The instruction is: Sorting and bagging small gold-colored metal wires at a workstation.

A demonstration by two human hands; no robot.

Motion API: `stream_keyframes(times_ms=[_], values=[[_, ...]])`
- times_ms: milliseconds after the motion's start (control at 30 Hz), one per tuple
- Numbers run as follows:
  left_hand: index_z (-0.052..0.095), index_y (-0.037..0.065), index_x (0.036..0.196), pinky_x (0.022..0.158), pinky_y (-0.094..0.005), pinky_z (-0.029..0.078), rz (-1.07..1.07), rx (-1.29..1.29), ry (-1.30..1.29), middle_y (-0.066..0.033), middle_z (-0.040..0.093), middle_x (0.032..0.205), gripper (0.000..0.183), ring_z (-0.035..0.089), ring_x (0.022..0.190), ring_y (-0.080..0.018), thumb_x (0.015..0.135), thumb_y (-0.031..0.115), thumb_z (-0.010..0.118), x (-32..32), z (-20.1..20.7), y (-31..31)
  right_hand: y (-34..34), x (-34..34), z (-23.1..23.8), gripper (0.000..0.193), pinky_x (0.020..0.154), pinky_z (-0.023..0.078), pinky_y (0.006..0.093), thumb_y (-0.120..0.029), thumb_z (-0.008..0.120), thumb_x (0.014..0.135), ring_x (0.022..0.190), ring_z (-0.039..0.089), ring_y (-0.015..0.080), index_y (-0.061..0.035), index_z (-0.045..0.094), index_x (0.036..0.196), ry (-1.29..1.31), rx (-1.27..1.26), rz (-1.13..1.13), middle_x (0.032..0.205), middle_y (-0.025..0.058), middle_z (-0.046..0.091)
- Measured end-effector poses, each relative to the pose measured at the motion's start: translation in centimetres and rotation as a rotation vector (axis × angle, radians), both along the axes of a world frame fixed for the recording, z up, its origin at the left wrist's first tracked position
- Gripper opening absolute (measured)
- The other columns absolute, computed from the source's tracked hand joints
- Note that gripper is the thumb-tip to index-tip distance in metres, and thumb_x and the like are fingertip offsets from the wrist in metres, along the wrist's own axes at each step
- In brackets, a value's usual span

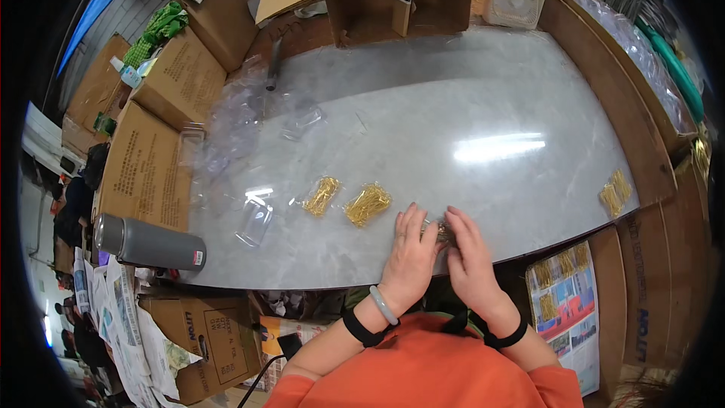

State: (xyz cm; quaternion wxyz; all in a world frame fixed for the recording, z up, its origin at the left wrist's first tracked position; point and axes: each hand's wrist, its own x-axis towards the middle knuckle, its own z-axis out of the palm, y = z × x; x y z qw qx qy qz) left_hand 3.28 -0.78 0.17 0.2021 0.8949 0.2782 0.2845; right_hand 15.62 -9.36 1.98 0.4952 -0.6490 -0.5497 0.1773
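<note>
Both hands meet at the near edge of the grey tabletop. Between them is a small bundle of thin gold wire pieces, mostly covered by my fingers. My left hand presses against its left side, while my right hand closes on it from the right. To the left of my hands lies a loose heap of gold wire pieces. Beyond that heap, a second gold bundle seems to sit in clear plastic. An open clear plastic box rests farther left.
Clear plastic boxes pile up at the left, beside cardboard cartons. A grey flask lies at the near left edge. More gold bundles are at the right edge. A white fan and cardboard shelf stand behind.
</note>
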Motion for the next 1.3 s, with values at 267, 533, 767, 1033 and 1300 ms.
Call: stream_keyframes(times_ms=[267,533,767,1033,1300], values=[[0.042,-0.005,0.146,0.12,-0.0507,0.031,-0.192,-0.288,-0.027,-0.0289,0.039,0.151,0.058,0.035,0.143,-0.0486,0.093,0.004,0.064,-2.7,0.8,1.4,0.9,2.5,1.7,0.064,0.108,0.04,0.0473,-0.009,0.075,0.077,0.129,0.049,0.0357,-0.0018,0.053,0.138,-0.447,-0.048,0.138,0.141,0.0159,0.054],[0.049,-0.003,0.143,0.113,-0.047,0.04,-0.166,-0.196,0.049,-0.0251,0.051,0.141,0.055,0.048,0.135,-0.0421,0.091,-0.003,0.063,-4.4,1.5,0.4,1.0,1.4,-0.1,0.038,0.095,0.047,0.0434,-0.006,0.077,0.078,0.109,0.057,0.0317,-0.0048,0.066,0.114,-0.482,0.031,0.097,0.115,0.0096,0.063],[0.054,-0.007,0.135,0.107,-0.0453,0.044,0.006,-0.149,-0.041,-0.0222,0.056,0.129,0.049,0.051,0.129,-0.0405,0.086,-0.007,0.056,-2.0,0.9,-1.3,0.1,-0.4,0.1,0.045,0.099,0.047,0.0447,0.0,0.072,0.079,0.117,0.056,0.0349,0.0018,0.061,0.123,-0.512,-0.019,0.015,0.126,0.0142,0.059],[0.05,-0.006,0.14,0.115,-0.0554,0.036,-0.019,0.063,0.042,-0.0236,0.051,0.136,0.05,0.046,0.136,-0.0428,0.091,-0.003,0.061,-2.5,0.4,-1.7,-0.3,-0.2,-1.0,0.04,0.102,0.046,0.045,-0.001,0.066,0.084,0.124,0.055,0.036,0.0008,0.061,0.124,-0.555,0.011,0.029,0.129,0.015,0.059],[0.052,-0.006,0.137,0.114,-0.0547,0.041,-0.122,-0.025,0.003,-0.0225,0.052,0.134,0.048,0.051,0.131,-0.042,0.091,-0.002,0.065,-3.3,-0.2,-1.4,-0.4,1.3,-0.1,0.032,0.095,0.049,0.0449,-0.003,0.074,0.08,0.108,0.059,0.0336,-0.0032,0.066,0.111,-0.507,0.012,0.094,0.116,0.0127,0.064]])
